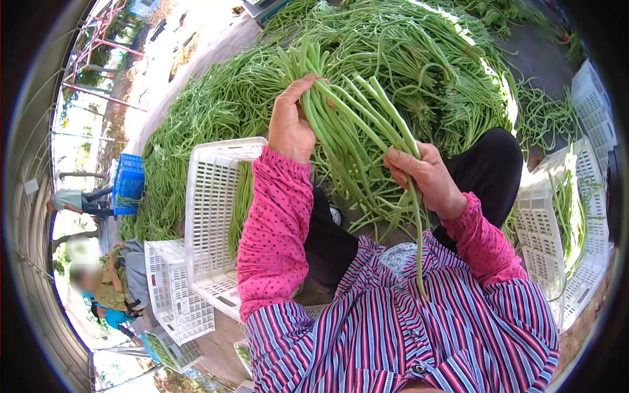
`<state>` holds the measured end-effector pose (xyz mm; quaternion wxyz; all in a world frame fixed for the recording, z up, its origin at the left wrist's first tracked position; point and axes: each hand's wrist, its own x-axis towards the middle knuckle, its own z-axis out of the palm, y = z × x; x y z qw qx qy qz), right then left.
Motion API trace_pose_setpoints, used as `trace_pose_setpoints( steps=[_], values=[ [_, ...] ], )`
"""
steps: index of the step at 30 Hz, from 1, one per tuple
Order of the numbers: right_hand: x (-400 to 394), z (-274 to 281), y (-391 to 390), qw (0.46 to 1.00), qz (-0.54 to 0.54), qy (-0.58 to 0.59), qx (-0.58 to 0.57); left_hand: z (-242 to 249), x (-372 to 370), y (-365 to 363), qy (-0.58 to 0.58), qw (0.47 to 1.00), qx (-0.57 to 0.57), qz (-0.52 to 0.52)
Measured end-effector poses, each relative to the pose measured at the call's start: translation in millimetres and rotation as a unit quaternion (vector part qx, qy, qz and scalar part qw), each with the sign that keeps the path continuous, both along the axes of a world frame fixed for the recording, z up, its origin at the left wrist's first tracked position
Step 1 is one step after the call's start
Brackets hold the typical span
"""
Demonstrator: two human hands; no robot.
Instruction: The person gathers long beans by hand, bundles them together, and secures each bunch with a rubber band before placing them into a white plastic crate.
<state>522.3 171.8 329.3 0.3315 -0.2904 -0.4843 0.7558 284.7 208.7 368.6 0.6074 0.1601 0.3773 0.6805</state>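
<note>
My left hand (291,124) is closed around the upper end of a bundle of long green beans (331,137), with a thin reddish band beside the fingers. The bundle's long ends hang down over my lap side. In my right hand (426,173), fingers and thumb pinch several long beans (386,111); their upper ends fan out above the hand and one bean dangles down over my striped shirt. The two hands are apart, and some beans cross between them.
A large heap of long beans (419,65) lies in front. White crates (219,157) stand at the left, and another white crate (540,236) with beans is at the right. A blue crate (128,180) sits at the far left, near other people (114,281).
</note>
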Motion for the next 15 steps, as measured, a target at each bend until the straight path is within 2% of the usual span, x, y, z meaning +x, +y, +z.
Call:
trace_pose_setpoints(
  steps=[7,9,11,12,13,14,15],
  values=[
    [17,-5,-22,1.0,-0.018,-0.01,0.015,0,6,-6,0.017,0.999,-0.017,0.028],
    [35,-2,-25,0.997,-0.001,-0.072,0.02,-4,-14,2,0.049,0.998,0.0,0.036],
    [60,-16,-27,0.996,-0.009,-0.071,0.053,1,-54,10,0.002,0.977,0.021,0.214],
    [73,-18,-24,0.997,-0.041,-0.068,0.011,13,-58,6,-0.006,0.978,0.024,0.207],
    [79,-21,-25,0.995,-0.075,-0.062,-0.036,23,-61,1,-0.009,0.98,0.023,0.199],
    [77,-23,-20,0.996,-0.087,0.005,-0.033,24,-66,-1,-0.012,0.988,0.054,0.142],
    [73,-24,-5,0.992,-0.098,0.071,-0.025,30,-59,-2,-0.009,0.988,0.055,0.143]
  ],
)
